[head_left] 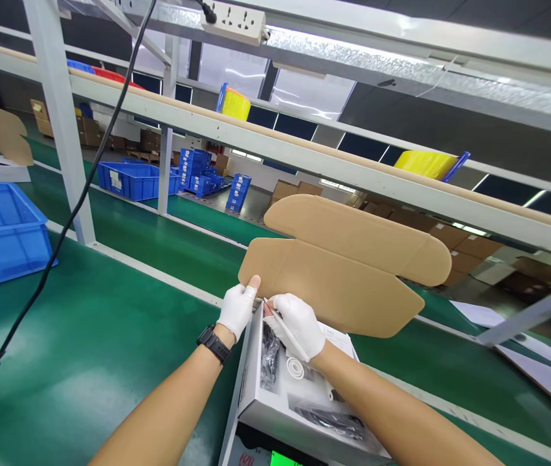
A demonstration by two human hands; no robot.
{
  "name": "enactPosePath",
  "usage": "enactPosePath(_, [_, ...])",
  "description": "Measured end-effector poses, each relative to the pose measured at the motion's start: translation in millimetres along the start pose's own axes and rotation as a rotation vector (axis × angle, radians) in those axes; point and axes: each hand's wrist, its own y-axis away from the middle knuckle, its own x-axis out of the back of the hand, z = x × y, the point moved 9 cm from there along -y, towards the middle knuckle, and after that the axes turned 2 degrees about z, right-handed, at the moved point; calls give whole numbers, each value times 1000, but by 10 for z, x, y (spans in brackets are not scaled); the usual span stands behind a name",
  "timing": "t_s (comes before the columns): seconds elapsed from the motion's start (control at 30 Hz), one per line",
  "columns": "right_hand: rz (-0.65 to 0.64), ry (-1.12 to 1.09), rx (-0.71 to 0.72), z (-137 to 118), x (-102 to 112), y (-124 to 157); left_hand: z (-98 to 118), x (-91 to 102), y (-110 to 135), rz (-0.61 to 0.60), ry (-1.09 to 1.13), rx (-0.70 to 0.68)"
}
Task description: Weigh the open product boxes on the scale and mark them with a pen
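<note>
An open white box (275, 401) with a brown inner lid (333, 281) raised at its far side sits below my hands. In it lie a black bagged cable (270, 356), a white ring-shaped part (295, 368), another dark bagged bundle (333, 417) and a printed paper (338, 338). My left hand (237, 310), in a white glove with bare fingertips, is closed at the box's far left corner, thumb up by the lid. Close beside it, my gloved right hand (299, 323) pinches a slender white stick-like thing (289, 331), pointing to that corner. Its exact kind is unclear.
A blue crate (6, 230) stands on the green bench (124, 336) at left. A black cable (95, 162) hangs across the left side. A white metal frame rail (304, 142) crosses ahead, above the green conveyor (197, 252). White sheets (537, 362) lie at right.
</note>
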Motion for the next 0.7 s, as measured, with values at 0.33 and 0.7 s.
enactPosePath(0.33, [-5, 19, 21, -2, -27, 5, -16, 14, -18, 11, -15, -1])
enactPosePath(0.7, [22, 43, 48, -29, -1, -4, -38, 14, -32, 16, -19, -12])
